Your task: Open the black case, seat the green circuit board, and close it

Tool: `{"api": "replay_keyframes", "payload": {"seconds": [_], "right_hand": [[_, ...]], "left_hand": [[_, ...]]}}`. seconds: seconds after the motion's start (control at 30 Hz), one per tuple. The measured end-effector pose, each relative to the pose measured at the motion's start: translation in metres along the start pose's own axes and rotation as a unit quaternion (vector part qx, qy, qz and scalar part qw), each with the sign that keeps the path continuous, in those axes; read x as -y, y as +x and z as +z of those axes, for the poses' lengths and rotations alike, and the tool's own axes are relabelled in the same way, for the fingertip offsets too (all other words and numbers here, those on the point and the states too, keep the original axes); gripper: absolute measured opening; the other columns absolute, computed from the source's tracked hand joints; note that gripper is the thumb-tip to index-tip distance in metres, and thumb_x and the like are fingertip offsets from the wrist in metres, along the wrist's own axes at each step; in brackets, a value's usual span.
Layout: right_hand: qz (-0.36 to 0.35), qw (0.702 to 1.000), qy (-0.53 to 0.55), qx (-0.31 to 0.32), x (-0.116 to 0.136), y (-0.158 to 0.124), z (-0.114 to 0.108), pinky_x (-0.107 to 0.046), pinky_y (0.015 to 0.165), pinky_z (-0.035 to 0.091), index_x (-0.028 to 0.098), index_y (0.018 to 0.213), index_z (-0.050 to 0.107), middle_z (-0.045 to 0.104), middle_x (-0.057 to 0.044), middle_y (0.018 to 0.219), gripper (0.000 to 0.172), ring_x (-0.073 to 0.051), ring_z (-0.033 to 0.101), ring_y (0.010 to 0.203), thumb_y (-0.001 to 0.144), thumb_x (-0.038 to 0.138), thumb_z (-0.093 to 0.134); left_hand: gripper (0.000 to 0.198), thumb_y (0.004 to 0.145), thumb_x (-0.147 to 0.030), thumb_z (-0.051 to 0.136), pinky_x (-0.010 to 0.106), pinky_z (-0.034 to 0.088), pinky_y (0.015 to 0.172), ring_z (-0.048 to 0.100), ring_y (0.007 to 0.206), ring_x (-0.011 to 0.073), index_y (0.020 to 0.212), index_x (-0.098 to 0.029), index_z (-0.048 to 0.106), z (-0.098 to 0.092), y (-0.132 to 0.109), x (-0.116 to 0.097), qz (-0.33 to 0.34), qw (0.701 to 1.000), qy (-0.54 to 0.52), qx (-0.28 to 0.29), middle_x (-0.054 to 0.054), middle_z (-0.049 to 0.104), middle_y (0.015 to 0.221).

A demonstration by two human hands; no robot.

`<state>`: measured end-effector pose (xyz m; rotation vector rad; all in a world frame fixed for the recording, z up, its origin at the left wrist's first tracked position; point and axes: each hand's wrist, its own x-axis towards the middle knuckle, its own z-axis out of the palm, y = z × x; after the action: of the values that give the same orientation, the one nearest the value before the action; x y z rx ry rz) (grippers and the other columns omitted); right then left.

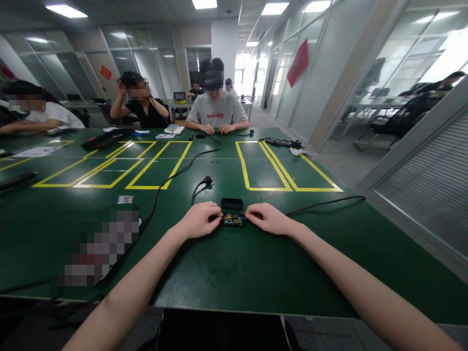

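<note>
Black circuit-filled casing [233, 221] lies between left hand [201, 219] and right hand [268, 218], each pinching at one end.

Ceiling panels [275, 9] above the green table [285, 282] light the room; a window [451, 46] beyond its right side blows out white. Soft glare marks the table's far half; wide-angle distortion tilts the partition [336, 58] to its right.
</note>
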<state>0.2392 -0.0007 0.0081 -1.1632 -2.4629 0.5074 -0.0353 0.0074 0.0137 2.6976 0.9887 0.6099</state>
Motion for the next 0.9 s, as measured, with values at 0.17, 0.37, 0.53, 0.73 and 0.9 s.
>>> {"api": "replay_keyframes", "payload": {"seconds": [0.17, 0.37, 0.53, 0.73, 0.9], "right_hand": [[-0.053, 0.994, -0.096, -0.008, 0.007, 0.001, -0.006, -0.034, 0.078, 0.045, 0.020, 0.080, 0.069, 0.073, -0.007, 0.081, 0.022, -0.021, 0.066, 0.074, 0.096, 0.022, 0.054], [-0.048, 0.994, -0.096, 0.022, 0.014, -0.003, -0.011, -0.035, 0.080, 0.045, 0.021, 0.079, 0.069, 0.073, -0.005, 0.079, 0.024, -0.021, 0.065, 0.073, 0.097, 0.021, 0.053], [-0.051, 0.996, -0.071, 0.026, 0.011, -0.008, -0.009, -0.033, 0.073, 0.044, 0.020, 0.087, 0.071, 0.070, -0.004, 0.081, 0.009, -0.020, 0.062, 0.074, 0.090, 0.029, 0.069], [-0.120, 0.972, -0.202, -0.015, 0.006, -0.005, -0.007, -0.035, 0.074, 0.038, 0.018, 0.099, 0.076, 0.070, -0.009, 0.084, 0.022, -0.023, 0.059, 0.083, 0.101, 0.029, 0.056], [-0.147, 0.949, -0.276, -0.029, 0.004, -0.004, -0.006, -0.034, 0.073, 0.033, 0.016, 0.096, 0.074, 0.069, -0.009, 0.081, 0.026, -0.022, 0.055, 0.080, 0.104, 0.027, 0.051]], "left_hand": [[0.012, 0.091, -0.020, 0.062, 0.029, 0.052, 0.079, 0.069, 0.085, 0.0193, 0.088, -0.020, 0.074, 0.003, 0.000, 0.006, -0.016, 0.999, -0.047, -0.017, 0.005, 0.074, 0.092], [0.011, 0.088, -0.018, 0.064, 0.028, 0.051, 0.077, 0.069, 0.082, 0.0186, 0.084, -0.020, 0.074, 0.001, 0.002, 0.006, -0.016, 0.998, -0.068, -0.001, 0.004, 0.074, 0.087], [0.013, 0.088, -0.017, 0.062, 0.027, 0.049, 0.074, 0.065, 0.078, 0.0174, 0.078, -0.019, 0.069, 0.001, 0.002, 0.004, -0.017, 0.997, -0.077, 0.003, 0.003, 0.072, 0.081], [0.011, 0.087, -0.016, 0.060, 0.027, 0.048, 0.073, 0.064, 0.076, 0.0174, 0.078, -0.018, 0.066, 0.002, 0.001, 0.004, -0.031, 0.997, -0.070, -0.007, 0.003, 0.069, 0.082], [0.006, 0.083, -0.014, 0.062, 0.027, 0.047, 0.073, 0.062, 0.076, 0.0174, 0.082, -0.018, 0.066, 0.002, 0.001, 0.005, -0.031, 0.998, -0.057, 0.000, 0.002, 0.067, 0.082]]}}
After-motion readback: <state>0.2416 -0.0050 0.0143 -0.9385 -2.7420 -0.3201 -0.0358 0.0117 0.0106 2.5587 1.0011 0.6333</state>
